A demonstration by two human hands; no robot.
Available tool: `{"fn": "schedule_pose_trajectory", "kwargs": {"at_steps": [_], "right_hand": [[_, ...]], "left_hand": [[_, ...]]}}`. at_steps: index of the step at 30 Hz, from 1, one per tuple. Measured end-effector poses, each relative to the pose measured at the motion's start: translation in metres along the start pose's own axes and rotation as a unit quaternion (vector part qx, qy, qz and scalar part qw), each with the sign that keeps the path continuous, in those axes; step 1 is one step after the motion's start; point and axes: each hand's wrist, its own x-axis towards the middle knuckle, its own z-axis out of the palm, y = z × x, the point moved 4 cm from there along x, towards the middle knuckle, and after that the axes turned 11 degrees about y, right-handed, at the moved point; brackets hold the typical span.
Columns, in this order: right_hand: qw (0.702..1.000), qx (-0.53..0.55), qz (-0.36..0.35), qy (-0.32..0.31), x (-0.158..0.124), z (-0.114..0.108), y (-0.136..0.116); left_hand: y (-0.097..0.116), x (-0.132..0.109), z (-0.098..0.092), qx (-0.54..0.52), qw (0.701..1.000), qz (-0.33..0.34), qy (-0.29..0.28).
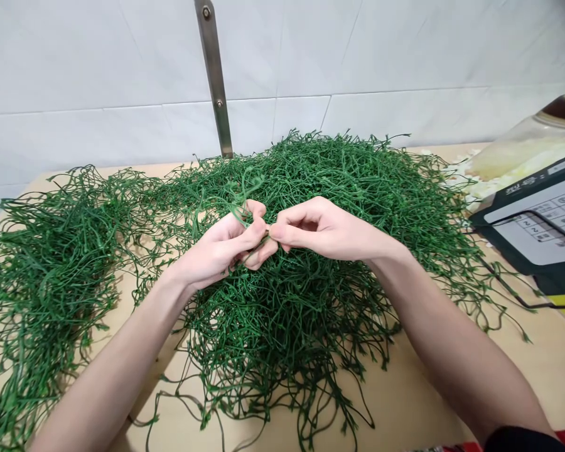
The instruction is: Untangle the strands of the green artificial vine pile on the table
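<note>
Green stringy strands with small branched tips lie in a large heap (292, 314) in the middle of the table. My left hand (235, 242), above the heap, is closed round a few green strands (249, 188) whose tips stick up behind the fingers. Thumb and forefinger of my right hand (317, 229) pinch at the strand end, meeting my left fingertips. Only a sliver of brownish-green stem shows between the two hands.
A second pile of strands (51, 289) covers the left of the pale wooden table (537, 364). Against the tiled wall stands a metal bar (214, 75). At the right are a dark box with a white label (550, 216), black wire and a clear jar (513, 147) near pale flakes.
</note>
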Motion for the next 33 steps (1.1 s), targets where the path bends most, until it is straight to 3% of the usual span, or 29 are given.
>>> {"fn": "schedule_pose_trajectory", "kwargs": {"at_steps": [4, 9, 13, 17, 22, 27, 33], "right_hand": [[0.999, -0.006, -0.006, -0.044, -0.002, -0.004, -0.006], [0.996, -0.037, 0.029, -0.073, -0.007, -0.002, -0.014], [0.992, -0.106, 0.049, -0.040, -0.007, 0.000, -0.012], [0.991, -0.120, 0.058, 0.008, -0.004, 0.001, -0.009], [0.998, -0.002, 0.055, 0.003, -0.004, 0.007, -0.008], [0.989, 0.133, 0.064, -0.001, -0.002, 0.022, 0.000], [0.970, 0.230, 0.081, 0.004, 0.003, 0.035, 0.006]], "left_hand": [[0.003, 0.001, -0.008, 0.036, 0.999, 0.006, 0.020], [0.006, 0.001, -0.011, 0.090, 0.996, -0.002, 0.003], [0.005, -0.001, -0.010, 0.109, 0.993, -0.041, 0.011], [0.009, -0.003, -0.005, 0.046, 0.996, -0.073, 0.011], [0.012, -0.003, -0.003, -0.015, 0.998, -0.058, 0.033], [-0.002, -0.001, -0.007, -0.028, 0.997, 0.000, 0.076], [-0.006, 0.000, 0.004, -0.061, 0.996, 0.020, 0.065]]}}
